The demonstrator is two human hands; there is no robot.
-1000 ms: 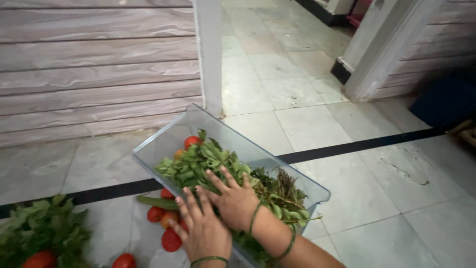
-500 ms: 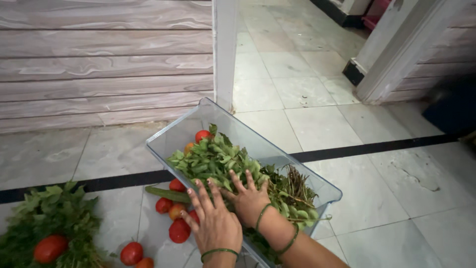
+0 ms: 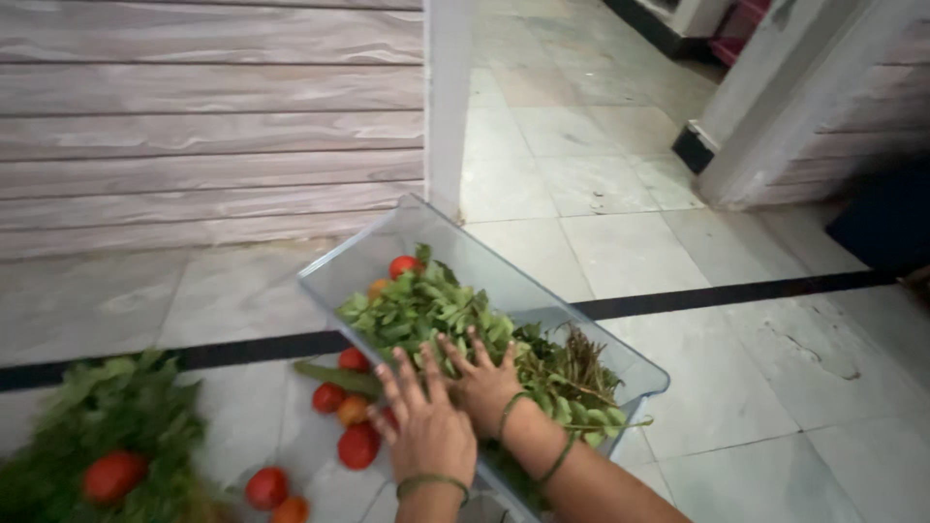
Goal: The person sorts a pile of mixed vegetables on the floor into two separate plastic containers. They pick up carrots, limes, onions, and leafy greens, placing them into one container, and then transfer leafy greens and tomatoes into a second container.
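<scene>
**Both hands on a bin of leafy greens**

A clear plastic bin sits tilted on the tiled floor, its far corner raised toward the wooden wall. It is filled with leafy greens, and a tomato shows at the far end of the pile, with a smaller orange one just beside it. Toward the right end of the bin lie darker, twiggy stems.

The right hand lies flat on the greens inside the bin, fingers spread and pressing down, grasping nothing. The left hand is at the bin's near long edge, just beside the right hand, fingers stretched out; whether it grips the rim cannot be told. Both wrists carry green bangles.

On the floor left of the bin lie several loose tomatoes and a long green vegetable. Further left, at the near left corner, is a heap of greens with a tomato resting in it. A dark stripe crosses the floor behind the bin.
</scene>
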